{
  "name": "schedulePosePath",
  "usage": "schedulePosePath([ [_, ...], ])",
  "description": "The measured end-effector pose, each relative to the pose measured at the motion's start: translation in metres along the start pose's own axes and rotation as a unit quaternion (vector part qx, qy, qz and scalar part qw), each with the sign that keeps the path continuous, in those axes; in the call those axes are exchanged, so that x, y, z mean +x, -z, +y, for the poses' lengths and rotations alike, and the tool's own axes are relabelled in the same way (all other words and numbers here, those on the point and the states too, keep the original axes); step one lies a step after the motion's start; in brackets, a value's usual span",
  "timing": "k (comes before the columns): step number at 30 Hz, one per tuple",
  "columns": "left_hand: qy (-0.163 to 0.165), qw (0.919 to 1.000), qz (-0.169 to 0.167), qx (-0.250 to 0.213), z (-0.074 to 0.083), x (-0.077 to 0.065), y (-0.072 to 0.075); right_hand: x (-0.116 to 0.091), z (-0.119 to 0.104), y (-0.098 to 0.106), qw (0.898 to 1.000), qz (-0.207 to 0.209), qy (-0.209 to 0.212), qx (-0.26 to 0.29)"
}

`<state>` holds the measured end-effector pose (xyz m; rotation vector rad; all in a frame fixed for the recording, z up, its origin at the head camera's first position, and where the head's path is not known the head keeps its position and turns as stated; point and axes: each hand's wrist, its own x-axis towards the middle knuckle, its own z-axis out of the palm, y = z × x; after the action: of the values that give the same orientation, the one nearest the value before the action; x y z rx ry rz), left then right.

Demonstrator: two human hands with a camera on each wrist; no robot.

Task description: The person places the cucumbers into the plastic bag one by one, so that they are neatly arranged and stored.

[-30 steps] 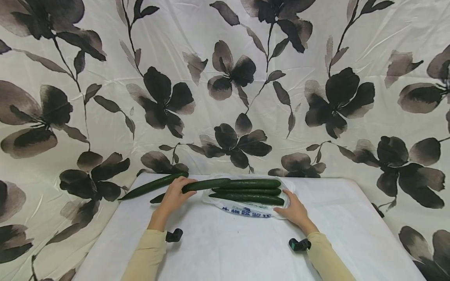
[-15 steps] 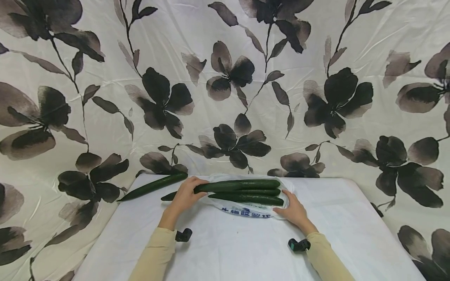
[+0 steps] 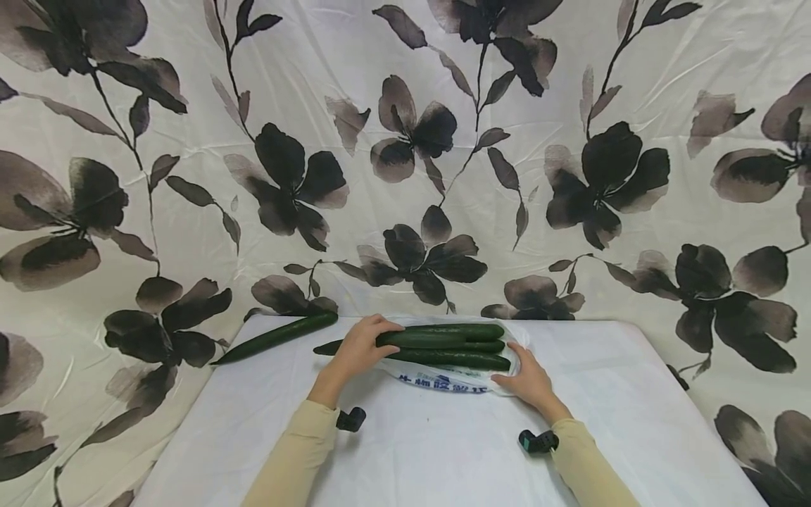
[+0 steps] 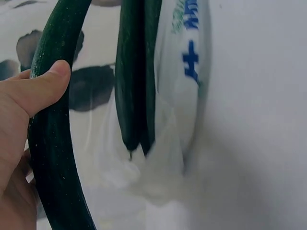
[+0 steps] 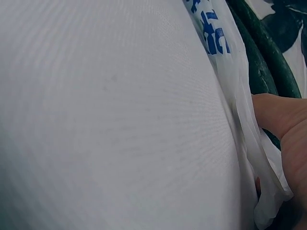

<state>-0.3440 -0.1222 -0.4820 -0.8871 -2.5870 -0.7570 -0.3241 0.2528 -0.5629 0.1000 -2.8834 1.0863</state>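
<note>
My left hand (image 3: 360, 348) grips a long dark green cucumber (image 3: 421, 341) around its middle, thumb on the near side in the left wrist view. Its right part lies over other cucumbers (image 3: 453, 360) resting on a white plastic bag (image 3: 437, 381) with blue lettering. The tapered left end sticks out past my hand. At the bag's right end, my right hand (image 3: 531, 377) holds the bag's edge. In the right wrist view its thumb (image 5: 271, 112) lies inside the bag beside the cucumbers; most of its fingers are hidden.
Another cucumber (image 3: 279, 338) lies slanted at the back left of the white table (image 3: 418, 451). A floral cloth (image 3: 405, 183) hangs right behind the table's back edge. Small black cameras (image 3: 538, 441) sit at both wrists.
My left hand has moved right, carrying its cucumber farther over the others and the bag. The right hand has stayed in place at the bag's end.
</note>
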Motion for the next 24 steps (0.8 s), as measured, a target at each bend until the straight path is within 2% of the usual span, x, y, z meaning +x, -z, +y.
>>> schedulePosePath([
  [7, -0.019, 0.9995, -0.016, 0.018, 0.013, 0.021, -0.008, 0.003, 0.004, -0.003, 1.0, 0.004, 0.005, 0.003],
  [12, -0.033, 0.999, -0.021, 0.02, 0.021, 0.029, -0.014, 0.001, 0.006, -0.004, 1.0, 0.008, 0.005, 0.008],
  [20, -0.02, 0.9991, -0.03, 0.021, 0.031, 0.04, -0.019, 0.0, 0.005, -0.003, 1.0, 0.003, 0.002, 0.008],
  [24, -0.024, 0.999, -0.034, 0.017, 0.035, 0.047, -0.022, 0.002, 0.005, -0.003, 1.0, 0.006, 0.004, 0.006],
])
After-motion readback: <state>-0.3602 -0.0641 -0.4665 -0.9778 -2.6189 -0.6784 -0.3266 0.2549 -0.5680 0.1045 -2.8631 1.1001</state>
